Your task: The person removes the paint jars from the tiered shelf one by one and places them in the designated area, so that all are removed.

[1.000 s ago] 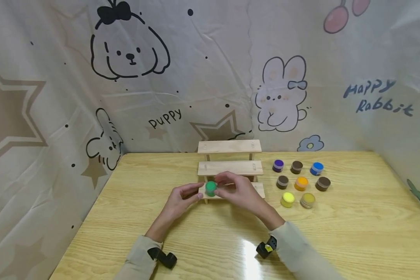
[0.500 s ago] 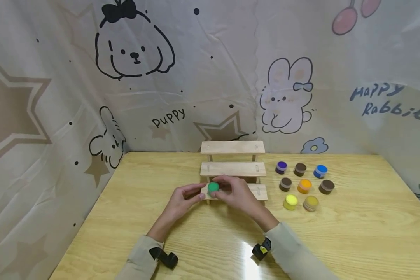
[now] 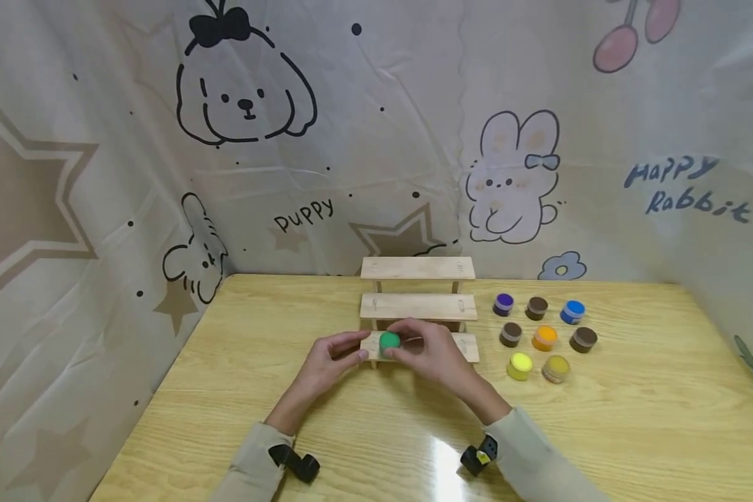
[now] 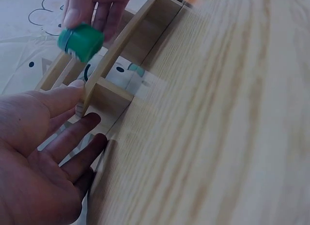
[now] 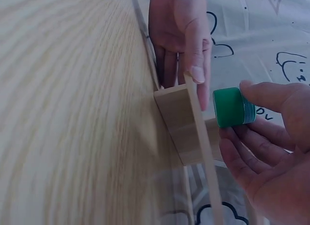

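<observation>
A small green paint pot (image 3: 389, 342) is just over the left part of the lowest board of a three-step wooden stand (image 3: 418, 305). My right hand (image 3: 431, 352) pinches it between thumb and fingers, as the right wrist view shows with the pot (image 5: 228, 107) close beside the board. Whether its base touches the wood, I cannot tell. At the left end of that same board, my left hand (image 3: 326, 362) grips the edge. In the left wrist view its thumb lies on the board's end (image 4: 86, 97), with the other fingers below.
Right of the stand, several paint pots stand on the wooden table (image 3: 238, 418), among them a purple pot (image 3: 503, 304), a blue pot (image 3: 573, 312), an orange pot (image 3: 544, 338) and a yellow pot (image 3: 519, 365). A printed cloth (image 3: 389, 153) hangs behind.
The green paint pot has shifted slightly right along the lowest board, in my right hand. My left hand stays at the board's left end. The head view has shifted a little.
</observation>
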Demonstrator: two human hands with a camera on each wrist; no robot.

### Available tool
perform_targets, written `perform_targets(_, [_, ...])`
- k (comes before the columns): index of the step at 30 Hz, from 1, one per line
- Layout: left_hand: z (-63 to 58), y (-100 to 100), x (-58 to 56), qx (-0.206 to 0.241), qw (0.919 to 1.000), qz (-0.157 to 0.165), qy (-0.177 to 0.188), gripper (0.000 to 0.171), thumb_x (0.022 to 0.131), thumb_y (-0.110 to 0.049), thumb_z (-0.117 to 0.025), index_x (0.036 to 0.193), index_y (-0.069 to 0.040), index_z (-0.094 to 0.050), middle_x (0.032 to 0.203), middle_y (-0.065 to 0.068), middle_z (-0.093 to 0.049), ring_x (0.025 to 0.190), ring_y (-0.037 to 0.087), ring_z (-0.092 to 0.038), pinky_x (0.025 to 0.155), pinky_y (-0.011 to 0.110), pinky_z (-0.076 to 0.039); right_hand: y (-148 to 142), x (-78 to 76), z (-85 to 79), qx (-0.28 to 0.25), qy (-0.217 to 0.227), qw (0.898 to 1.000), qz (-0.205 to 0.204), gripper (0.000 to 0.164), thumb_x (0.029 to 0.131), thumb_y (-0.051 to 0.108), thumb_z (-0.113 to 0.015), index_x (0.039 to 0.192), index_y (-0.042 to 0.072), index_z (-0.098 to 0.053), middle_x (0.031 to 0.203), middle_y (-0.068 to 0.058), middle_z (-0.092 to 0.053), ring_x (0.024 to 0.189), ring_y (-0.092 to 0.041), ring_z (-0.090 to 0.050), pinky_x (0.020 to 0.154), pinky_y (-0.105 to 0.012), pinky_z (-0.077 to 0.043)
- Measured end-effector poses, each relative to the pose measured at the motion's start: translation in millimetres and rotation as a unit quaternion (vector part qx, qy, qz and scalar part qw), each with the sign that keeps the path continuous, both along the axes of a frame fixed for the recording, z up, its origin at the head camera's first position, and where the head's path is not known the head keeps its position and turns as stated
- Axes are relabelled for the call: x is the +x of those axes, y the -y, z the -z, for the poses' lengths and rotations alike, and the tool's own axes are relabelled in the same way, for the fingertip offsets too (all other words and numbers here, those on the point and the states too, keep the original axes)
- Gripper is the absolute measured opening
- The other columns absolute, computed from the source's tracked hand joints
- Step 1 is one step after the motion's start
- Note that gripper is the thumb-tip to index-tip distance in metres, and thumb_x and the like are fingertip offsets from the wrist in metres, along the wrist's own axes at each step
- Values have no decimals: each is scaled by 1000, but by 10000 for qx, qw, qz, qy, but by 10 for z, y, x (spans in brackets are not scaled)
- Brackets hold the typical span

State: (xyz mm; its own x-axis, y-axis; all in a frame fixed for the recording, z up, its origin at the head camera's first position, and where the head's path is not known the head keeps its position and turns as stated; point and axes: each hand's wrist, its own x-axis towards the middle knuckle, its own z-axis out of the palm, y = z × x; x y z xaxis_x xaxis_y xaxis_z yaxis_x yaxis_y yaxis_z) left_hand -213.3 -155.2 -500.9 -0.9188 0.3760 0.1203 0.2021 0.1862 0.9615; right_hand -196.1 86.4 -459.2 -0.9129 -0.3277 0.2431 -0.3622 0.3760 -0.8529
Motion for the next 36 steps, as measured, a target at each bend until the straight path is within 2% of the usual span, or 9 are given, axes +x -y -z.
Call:
perform_targets(7, [37,32,8,-5,10000,-4,0,39,99,-5,-69,136,5,-63,138,22,-62,127,37,-59,95,24,-53,-165,161,-63,-217,41,9997,124,31,89,19,-83,118,12,-73,112,1,-73,105,-19,-69,93,-40,-58])
perform_targets(17, [23,-28,-3,-178,9998,-13,-60,39,99,-9,-70,136,1,-65,138,18,-63,129,34,-59,98,29,-53,-543,349,-158,-321,-322,9983,367,32,85,10,-86,115,9,-73,109,-1,-74,103,-21,-71,93,-36,-58])
perform_targets(23, [17,-23,-12,-143,9998,20,-107,39,99,-8,-70,136,2,-64,138,19,-63,128,34,-59,97,28,-53,-787,464,-209,-150,-526,9970,543,34,86,11,-85,117,10,-72,111,1,-73,103,-16,-69,91,-39,-59])
perform_targets(29, [22,10,1,-36,10000,12,-36,40,99,-7,-69,137,2,-63,139,19,-62,128,35,-59,93,24,-55,-1043,581,-224,141,-692,9939,844,37,86,9,-85,120,9,-71,112,-1,-73,101,-11,-69,88,-21,-57])
perform_targets(36, [37,28,14,-23,10000,-25,-49,40,99,-7,-69,137,3,-63,139,20,-62,127,35,-60,92,25,-55,-1306,703,-261,349,-855,9885,1197,34,86,5,-84,118,7,-70,114,-5,-71,100,0,-66,86,-16,-55])
